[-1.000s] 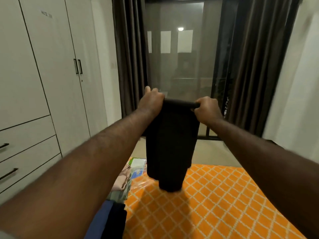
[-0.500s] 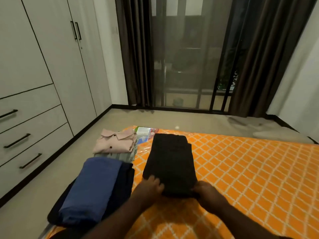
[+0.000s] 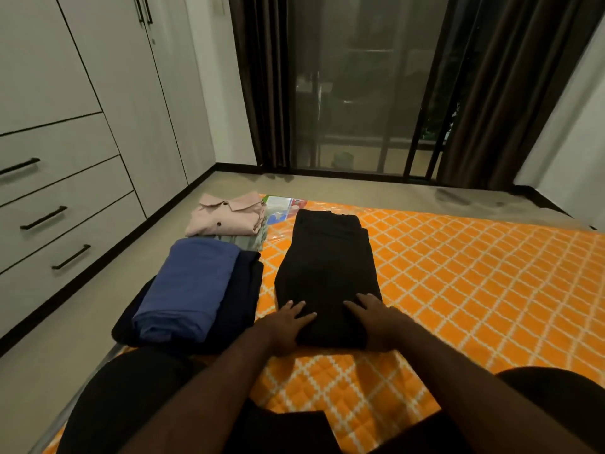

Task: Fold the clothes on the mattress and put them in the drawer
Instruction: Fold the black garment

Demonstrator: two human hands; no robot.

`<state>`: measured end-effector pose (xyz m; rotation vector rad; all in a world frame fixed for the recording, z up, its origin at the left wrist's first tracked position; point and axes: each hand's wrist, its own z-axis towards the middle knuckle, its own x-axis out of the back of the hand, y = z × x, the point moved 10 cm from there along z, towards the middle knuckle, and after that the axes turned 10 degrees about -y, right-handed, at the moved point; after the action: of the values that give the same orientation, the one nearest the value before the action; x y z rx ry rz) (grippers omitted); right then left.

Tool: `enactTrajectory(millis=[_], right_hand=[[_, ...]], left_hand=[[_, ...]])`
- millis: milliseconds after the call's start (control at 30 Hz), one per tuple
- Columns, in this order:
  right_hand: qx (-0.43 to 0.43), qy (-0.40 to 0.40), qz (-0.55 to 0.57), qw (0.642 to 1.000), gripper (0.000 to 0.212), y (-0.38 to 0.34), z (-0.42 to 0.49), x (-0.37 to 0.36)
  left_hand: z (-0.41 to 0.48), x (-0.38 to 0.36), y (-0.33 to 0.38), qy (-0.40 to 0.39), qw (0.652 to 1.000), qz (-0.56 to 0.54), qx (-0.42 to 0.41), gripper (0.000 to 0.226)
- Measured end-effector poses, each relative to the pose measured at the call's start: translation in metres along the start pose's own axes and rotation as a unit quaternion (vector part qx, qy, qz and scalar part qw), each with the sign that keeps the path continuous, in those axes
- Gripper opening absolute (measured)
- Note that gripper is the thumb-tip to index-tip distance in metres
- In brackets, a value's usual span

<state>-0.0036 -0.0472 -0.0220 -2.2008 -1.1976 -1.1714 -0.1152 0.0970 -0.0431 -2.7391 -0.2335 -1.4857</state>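
Your folded black cloth garment (image 3: 327, 263) lies flat on the orange diamond-quilted mattress (image 3: 474, 273). Its long axis runs from 6 o'clock to 12 o'clock, straight away from you. Both hands sit at its 6 o'clock end: your left hand (image 3: 286, 322) on the near-left corner, your right hand (image 3: 376, 319) on the near-right. The fingers (image 3: 296, 306) are straight and spread, pressing down on the cloth and gripping nothing. The rest of the garment lies toward 12 o'clock from them, so the next fold likely runs along that line. The white drawers with black bar handles (image 3: 59, 221) stand at 9 o'clock, nearer your left hand.
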Motion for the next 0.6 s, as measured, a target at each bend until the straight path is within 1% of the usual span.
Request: enactTrajectory(millis=[67, 133, 233, 300, 400, 467, 533, 600], right_hand=[[0.023, -0.066, -0.031, 0.997, 0.107, -0.009, 0.007, -0.021], [0.025, -0.098, -0.031, 0.994, 0.11, -0.01, 0.008, -0.032], [0.039, -0.071, -0.009, 0.997, 0.108, -0.003, 0.005, -0.027], [0.041, -0.039, 0.004, 0.998, 0.108, 0.002, 0.003, -0.021], [-0.012, 0.019, 0.023, 0.999, 0.116, 0.02, 0.001, -0.016], [-0.044, 0.023, 0.025, 0.998, 0.118, 0.029, 0.001, -0.019], [-0.049, 0.016, 0.022, 0.998, 0.114, 0.029, 0.002, -0.022], [-0.041, 0.03, 0.013, 0.999, 0.109, 0.019, 0.0, -0.017]], left_hand=[[0.001, -0.004, -0.003, -0.021, 1.0, -0.009, -0.005, 0.082], [0.002, -0.003, -0.004, -0.02, 0.999, -0.026, -0.013, 0.085], [0.001, 0.002, -0.01, 0.018, 0.999, -0.039, -0.007, 0.099], [0.0, 0.006, -0.021, 0.052, 0.998, -0.041, 0.012, 0.102], [0.003, 0.008, -0.031, 0.075, 0.994, -0.077, 0.031, 0.095], [0.006, 0.004, -0.032, 0.067, 0.994, -0.082, 0.038, 0.088], [0.01, -0.001, -0.032, 0.056, 0.994, -0.081, 0.039, 0.085], [0.012, -0.003, -0.032, 0.054, 0.994, -0.083, 0.038, 0.084]])
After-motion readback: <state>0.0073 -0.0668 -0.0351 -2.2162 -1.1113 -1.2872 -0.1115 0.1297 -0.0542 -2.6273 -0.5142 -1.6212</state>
